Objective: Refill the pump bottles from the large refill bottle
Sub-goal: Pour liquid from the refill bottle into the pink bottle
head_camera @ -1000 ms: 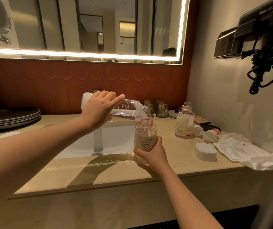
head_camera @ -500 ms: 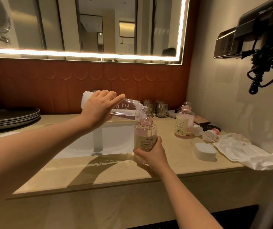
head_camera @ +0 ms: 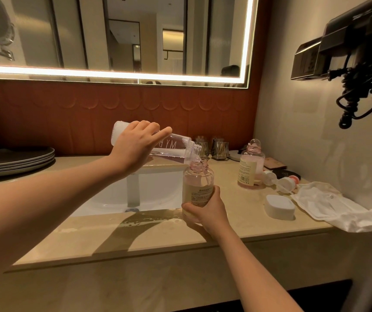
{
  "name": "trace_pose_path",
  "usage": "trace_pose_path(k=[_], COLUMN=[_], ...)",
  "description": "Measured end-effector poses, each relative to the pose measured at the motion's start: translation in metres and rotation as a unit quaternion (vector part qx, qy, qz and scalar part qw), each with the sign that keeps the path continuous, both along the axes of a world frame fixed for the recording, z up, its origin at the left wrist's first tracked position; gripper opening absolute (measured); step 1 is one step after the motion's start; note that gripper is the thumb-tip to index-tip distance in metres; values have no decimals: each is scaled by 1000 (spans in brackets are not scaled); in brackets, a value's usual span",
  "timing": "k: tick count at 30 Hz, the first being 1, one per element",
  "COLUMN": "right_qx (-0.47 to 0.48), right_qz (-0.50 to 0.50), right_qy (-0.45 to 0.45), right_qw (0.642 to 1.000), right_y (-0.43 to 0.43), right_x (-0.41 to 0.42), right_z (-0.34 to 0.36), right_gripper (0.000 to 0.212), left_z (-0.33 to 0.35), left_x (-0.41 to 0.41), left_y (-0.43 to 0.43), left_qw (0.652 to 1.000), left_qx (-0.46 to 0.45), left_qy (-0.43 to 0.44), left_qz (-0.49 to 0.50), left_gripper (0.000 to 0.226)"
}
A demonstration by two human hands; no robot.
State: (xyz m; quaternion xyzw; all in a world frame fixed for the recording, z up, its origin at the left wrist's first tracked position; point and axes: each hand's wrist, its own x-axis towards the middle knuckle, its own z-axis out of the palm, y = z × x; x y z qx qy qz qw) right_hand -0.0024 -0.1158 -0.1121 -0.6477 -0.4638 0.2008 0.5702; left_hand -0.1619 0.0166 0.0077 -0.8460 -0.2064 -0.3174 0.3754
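Head view looks down on a beige vanity counter (head_camera: 158,235) with a white sink basin (head_camera: 158,190) sunk into its middle. The left hand (head_camera: 135,149) grips the clear refill bottle (head_camera: 178,149) around its middle, fingers wrapped over the top, and holds it tipped almost level above the basin's right edge, its mouth touching the open neck of a pump bottle (head_camera: 197,179). A thin stream of pinkish liquid seems to run down inside, though glare makes that hard to confirm. The right hand (head_camera: 209,212) curls around the lower half of this pump bottle, which stands upright near the counter's front edge. A second pump bottle (head_camera: 250,167), open-necked and holding pink liquid, stands toward the back right corner, with two loose pump heads (head_camera: 279,180) lying just beside it. Nearer the right edge sit a white oval box (head_camera: 278,206) and a crumpled white bag (head_camera: 336,206). Grey plates (head_camera: 16,161) are stacked at the back left.
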Motion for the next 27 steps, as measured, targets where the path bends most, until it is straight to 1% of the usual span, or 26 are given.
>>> trace_pose_path(k=[6, 18, 27], right_qx=[-7, -4, -6], right_qz=[3, -3, 1], right_qy=[-2, -3, 1], right_qw=[1000, 1000, 1000], right_y=[0, 1, 1], right_x=[0, 0, 1], right_z=[0, -1, -1], right_gripper=[75, 71, 74], left_z=[2, 4, 8], left_x=[0, 1, 2], left_y=[0, 0, -1], left_qw=[1000, 1000, 999], left_qx=[3, 18, 30], left_qy=[1, -3, 0], left_qz=[-3, -8, -21], left_gripper=[79, 76, 72])
